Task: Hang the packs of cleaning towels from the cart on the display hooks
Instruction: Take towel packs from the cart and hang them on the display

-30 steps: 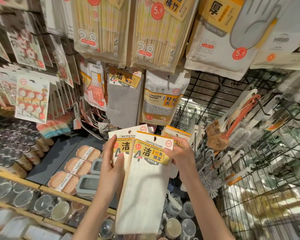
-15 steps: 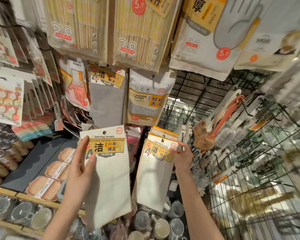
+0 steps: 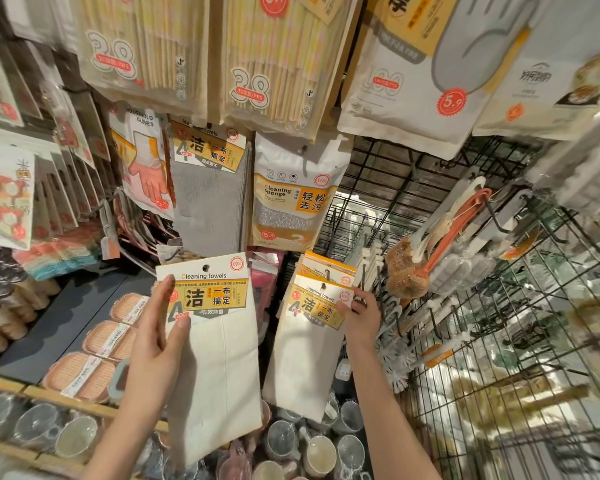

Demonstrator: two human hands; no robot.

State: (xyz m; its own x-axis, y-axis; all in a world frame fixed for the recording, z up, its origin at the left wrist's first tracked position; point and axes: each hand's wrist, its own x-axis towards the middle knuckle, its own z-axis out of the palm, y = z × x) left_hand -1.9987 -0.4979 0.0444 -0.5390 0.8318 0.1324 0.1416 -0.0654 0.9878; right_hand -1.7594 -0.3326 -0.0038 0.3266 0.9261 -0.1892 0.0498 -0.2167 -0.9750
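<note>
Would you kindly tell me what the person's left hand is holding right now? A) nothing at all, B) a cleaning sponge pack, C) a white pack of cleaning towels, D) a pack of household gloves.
C: the left hand grips a white cleaning towels pack by its left edge, thumb across the yellow label, while the cleaning sponge pack and household gloves hang on the display above.

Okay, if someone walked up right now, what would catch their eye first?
Probably the two white cleaning towel packs with yellow labels: the left hand holds one pack up at centre, while the right hand grips another beside it. Above hang big bamboo chopstick packs.
</note>
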